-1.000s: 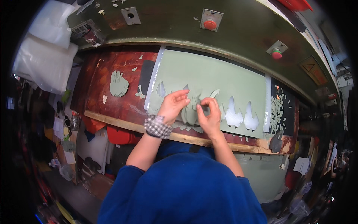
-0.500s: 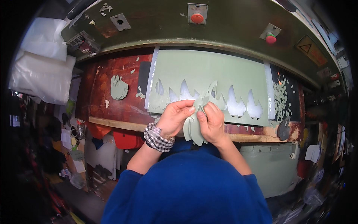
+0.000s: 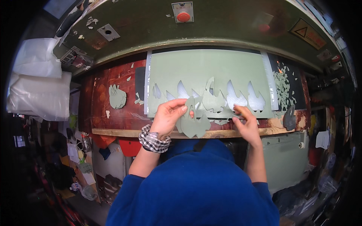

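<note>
Over the bench's front edge, my left hand (image 3: 170, 117) is closed on a thin bundle of pale green cut-out pieces (image 3: 195, 127), pinched between thumb and fingers. The pieces have pointed tips and a slot, and hang slightly fanned. To the right, my right hand (image 3: 246, 123) is off the bundle, its thumb and fingers apart with nothing visible in them. It is near the front edge of a large pale green sheet (image 3: 211, 62), which has several flame-shaped openings showing a silvery surface. One partly loose cut-out (image 3: 209, 98) remains on the sheet between my hands.
A stack of green cut-outs (image 3: 117, 98) sits on the red-brown bench (image 3: 130, 115) at left. Small green scraps (image 3: 283, 88) are heaped at right beside a dark grey object (image 3: 289, 119). Behind, a dark green machine beam (image 3: 139, 28) carries a red button (image 3: 183, 17).
My right hand has let go of the bundle and moved right with its fingers parted. My left hand still holds the pieces, now turned to show a broader face.
</note>
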### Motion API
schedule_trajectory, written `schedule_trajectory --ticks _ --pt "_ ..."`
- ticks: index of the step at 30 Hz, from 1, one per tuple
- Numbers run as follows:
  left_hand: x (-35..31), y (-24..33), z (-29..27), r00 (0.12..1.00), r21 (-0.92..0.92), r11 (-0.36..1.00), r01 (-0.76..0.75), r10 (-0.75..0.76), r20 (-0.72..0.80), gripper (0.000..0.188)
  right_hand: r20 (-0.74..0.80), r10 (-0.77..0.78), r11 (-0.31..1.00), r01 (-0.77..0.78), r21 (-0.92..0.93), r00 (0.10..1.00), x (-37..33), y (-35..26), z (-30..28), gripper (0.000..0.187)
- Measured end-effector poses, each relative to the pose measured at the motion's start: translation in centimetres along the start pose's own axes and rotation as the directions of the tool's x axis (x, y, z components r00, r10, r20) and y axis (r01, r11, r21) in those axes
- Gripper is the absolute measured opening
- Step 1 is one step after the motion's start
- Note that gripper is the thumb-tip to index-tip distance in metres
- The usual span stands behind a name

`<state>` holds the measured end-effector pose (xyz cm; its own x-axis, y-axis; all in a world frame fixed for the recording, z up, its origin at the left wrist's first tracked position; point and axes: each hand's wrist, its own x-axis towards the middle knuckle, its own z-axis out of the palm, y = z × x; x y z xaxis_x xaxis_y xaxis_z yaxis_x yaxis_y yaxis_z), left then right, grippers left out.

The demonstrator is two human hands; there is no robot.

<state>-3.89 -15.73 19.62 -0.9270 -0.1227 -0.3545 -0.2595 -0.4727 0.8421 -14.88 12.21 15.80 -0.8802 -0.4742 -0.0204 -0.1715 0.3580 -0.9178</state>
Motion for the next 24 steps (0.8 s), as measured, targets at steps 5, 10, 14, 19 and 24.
schedule_trajectory --ticks 5,10,14,19,24 --pt "0.0 0.2 -3.2 0.977 0.022 0.994 -0.104 0.106 -0.184 0.023 -0.095 0.093 0.996 -0.093 -0.001 0.991 -2.6 0.4 -0.6 0.008" --pt "-2.5 4.7 -10.6 0.778 0.146 0.913 -0.382 0.402 -0.482 0.025 -0.14 0.13 0.984 -0.11 0.139 0.982 -2.1 0.6 1.1 0.009" --pt "-4.1 5.8 -14.2 0.684 0.243 0.888 -0.39 0.456 -0.569 0.028 -0.066 0.158 0.977 -0.146 0.156 0.985 -2.1 0.6 2.1 0.009" --pt "0.2 0.7 -13.7 0.8 0.415 0.907 -0.075 0.303 -0.518 0.032 0.016 0.245 0.956 -0.245 0.162 0.969 -1.8 0.1 2.8 0.008" --pt "5.7 -3.3 -9.1 0.528 0.988 0.047 0.145 0.841 -0.117 0.038 -0.04 0.116 0.988 -0.111 0.106 0.992 -1.2 -0.4 4.0 0.007"
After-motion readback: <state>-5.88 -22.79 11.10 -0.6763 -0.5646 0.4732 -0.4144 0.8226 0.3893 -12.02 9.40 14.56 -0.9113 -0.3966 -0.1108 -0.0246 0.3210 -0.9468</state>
